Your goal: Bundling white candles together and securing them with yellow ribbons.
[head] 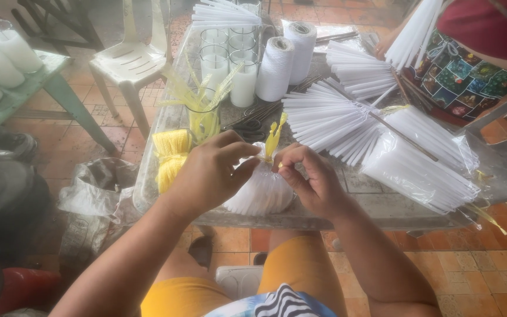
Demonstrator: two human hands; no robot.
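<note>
My left hand [212, 170] and my right hand [309, 176] both pinch the top of a small white pleated bundle wrapped in clear plastic [262, 191], which rests on the grey table [377, 202]. A yellow ribbon strip [273, 136] sticks up from the bundle's neck between my fingers. A skein of yellow ribbon [171, 155] lies just left of my left hand.
Fans of white strips [330, 120] and a bagged pack of them [418, 167] lie to the right. Glass candle jars [230, 58], white thread cones [277, 67] and a glass with yellow strips [203, 114] stand behind. Another person [470, 53] sits at the far right. A white plastic chair [130, 61] stands at the left.
</note>
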